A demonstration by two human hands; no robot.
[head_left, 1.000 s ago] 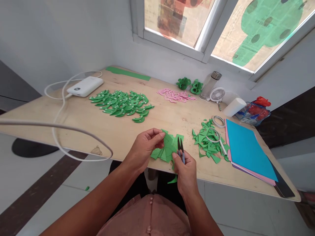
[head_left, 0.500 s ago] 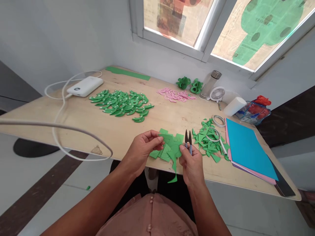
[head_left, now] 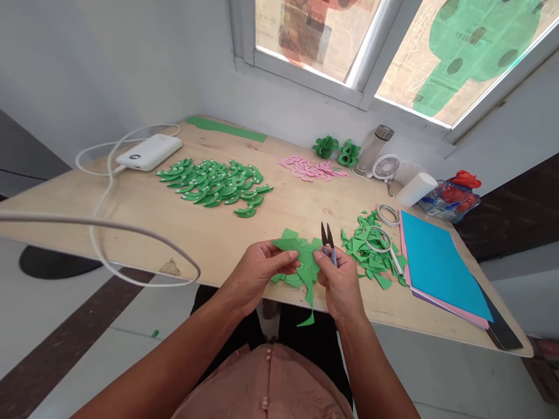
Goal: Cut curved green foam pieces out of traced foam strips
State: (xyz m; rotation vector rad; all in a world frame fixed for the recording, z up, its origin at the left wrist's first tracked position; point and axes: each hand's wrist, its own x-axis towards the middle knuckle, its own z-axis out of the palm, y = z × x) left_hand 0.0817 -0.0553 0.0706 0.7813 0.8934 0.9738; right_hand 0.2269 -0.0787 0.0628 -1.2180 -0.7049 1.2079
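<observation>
One pale wooden bench [head_left: 301, 206] spreads out ahead of and to both sides of the hands, whose fingertips work above its near edge. The left hand [head_left: 251, 279] and right hand [head_left: 343, 285] face each other, each pinching green paper [head_left: 308, 279] between thumb and fingers; whether both grip the same piece, I cannot tell. The paper sits between them, a thin tail dangling past the bench edge. Holding it from two sides probably steadies the limp piece. Scissors [head_left: 324, 236] stand upright in the right hand, blades parted and pointing away from the body, presumably so that thumb and fingertip stay usable. Loose green pieces [head_left: 289, 280] lie directly beneath the hands.

Around them, the largest item is a blue-topped stack of sheets [head_left: 441, 262], well to the right. Curved green cutouts [head_left: 213, 183], many with white spots, spread forward and left of the left hand, apart from the green scraps [head_left: 362, 253] just beside the right hand; that gap likely prevents mixing. A magnifying glass [head_left: 396, 263] rests on the scraps and would hinder gathering them. Pink cutouts [head_left: 312, 169] lie farther ahead. A white cable [head_left: 101, 215] loops over the near edge, left of the left hand, and could snag that forearm.
</observation>
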